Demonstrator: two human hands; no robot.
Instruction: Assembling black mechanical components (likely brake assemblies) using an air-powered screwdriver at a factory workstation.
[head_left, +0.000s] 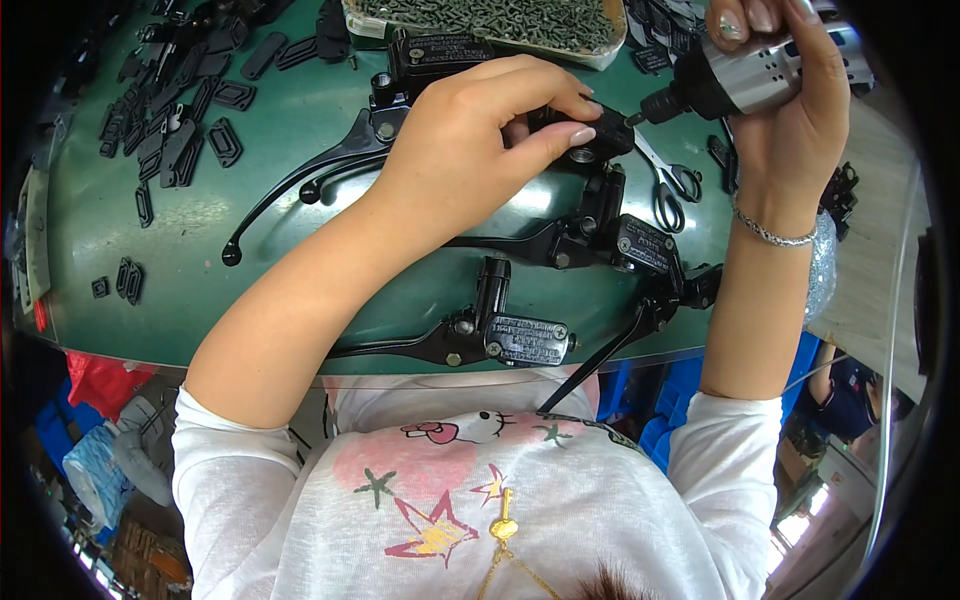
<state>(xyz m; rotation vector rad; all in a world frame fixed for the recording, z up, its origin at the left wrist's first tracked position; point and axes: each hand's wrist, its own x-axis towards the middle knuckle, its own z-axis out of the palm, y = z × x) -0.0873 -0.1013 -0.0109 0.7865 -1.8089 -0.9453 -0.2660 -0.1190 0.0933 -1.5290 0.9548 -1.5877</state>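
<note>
My left hand (470, 140) is closed around a black brake master cylinder (612, 128); the hand hides much of it. An electric screwdriver (750, 80) with a silver body and black nose is gripped in my right hand (795, 120). Its tip points left and meets, or nearly meets, the right end of the held cylinder. Beyond my left hand lies another master cylinder (440, 50), and a long black lever (310, 168) curves out to the left. Nearer me are more lever assemblies, one with a shiny rectangular reservoir cap (528, 340) and one with a similar cap (645, 243).
A tray of small screws (490, 22) stands at the far edge. Scissors (668, 190) lie beneath the screwdriver. Many black caps and gaskets (180, 140) are scattered at left on the green tabletop (190, 290). Another person (845, 390) is partly visible at lower right.
</note>
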